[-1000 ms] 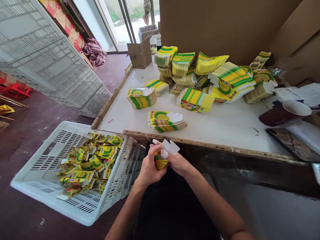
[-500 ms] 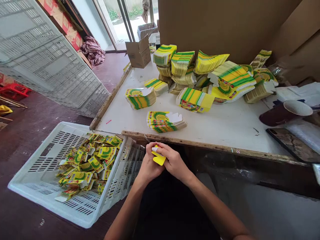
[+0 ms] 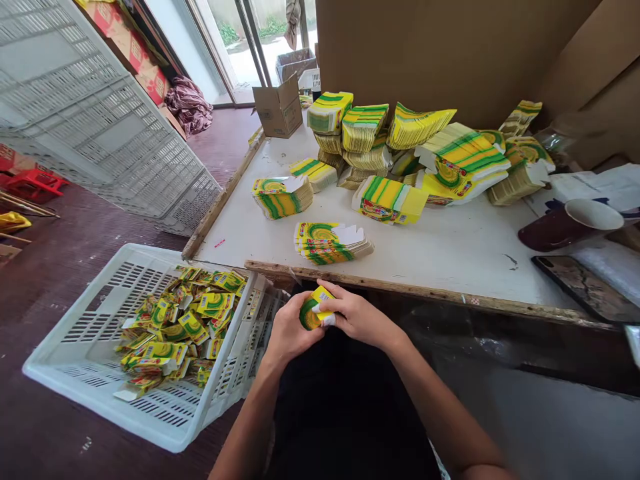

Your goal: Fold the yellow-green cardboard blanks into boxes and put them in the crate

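Note:
A small yellow-and-green printed carton [image 3: 311, 313] is held between both hands in front of the table's edge. My left hand [image 3: 291, 331] is closed round its left side. My right hand [image 3: 357, 317] grips the right side, with white covering on some fingertips. Just beyond the hands, a fanned stack of flat cartons [image 3: 330, 243] lies on the white table [image 3: 430, 263]. To the left of my left hand stands a white plastic crate [image 3: 115, 407] with many similar cartons [image 3: 190, 327] heaped in it.
More bundles of flat cartons [image 3: 365, 127] are piled at the back. An opened cardboard box [image 3: 277, 110] stands at the far left corner. On the right are a dark red mug [image 3: 560, 227] and a phone [image 3: 585, 287]. Stacked white crates [image 3: 110, 127] rise at the left.
The carton has turned in my hands: its green swirl and barcode faces now show instead of plain yellow flaps. My fingers have shifted their hold, and the left hand has moved slightly left.

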`<control>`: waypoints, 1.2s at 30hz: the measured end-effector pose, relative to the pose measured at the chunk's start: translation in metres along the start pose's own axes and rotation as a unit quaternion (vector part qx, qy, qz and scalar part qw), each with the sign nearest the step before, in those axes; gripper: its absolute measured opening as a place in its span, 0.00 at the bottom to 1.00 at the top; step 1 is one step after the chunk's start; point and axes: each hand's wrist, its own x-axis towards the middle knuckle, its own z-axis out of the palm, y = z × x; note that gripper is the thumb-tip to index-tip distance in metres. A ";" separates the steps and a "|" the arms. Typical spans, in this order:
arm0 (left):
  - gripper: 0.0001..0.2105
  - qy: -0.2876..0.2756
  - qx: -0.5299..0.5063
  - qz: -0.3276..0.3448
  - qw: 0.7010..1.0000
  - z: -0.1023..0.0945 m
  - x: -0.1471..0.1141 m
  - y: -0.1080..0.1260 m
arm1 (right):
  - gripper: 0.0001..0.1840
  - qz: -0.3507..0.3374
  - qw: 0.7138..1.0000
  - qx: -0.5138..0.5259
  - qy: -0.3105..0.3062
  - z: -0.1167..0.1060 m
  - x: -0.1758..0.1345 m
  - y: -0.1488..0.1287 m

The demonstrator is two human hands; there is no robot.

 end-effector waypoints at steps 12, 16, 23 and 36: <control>0.25 0.010 0.029 0.016 0.999 0.004 0.006 0.005 | 0.19 0.015 0.995 0.077 0.067 0.009 -0.003 0.003; 0.25 0.004 0.001 0.005 1.000 0.002 0.007 0.005 | 0.25 -0.011 0.991 0.107 0.073 0.009 -0.001 0.006; 0.24 0.011 -0.032 -0.029 0.999 0.004 0.007 0.002 | 0.30 -0.003 0.989 0.098 0.109 0.020 0.002 0.006; 0.43 0.425 0.247 -0.247 0.835 -0.127 -0.036 -0.100 | 0.22 0.056 0.981 0.079 0.170 0.014 -0.002 0.013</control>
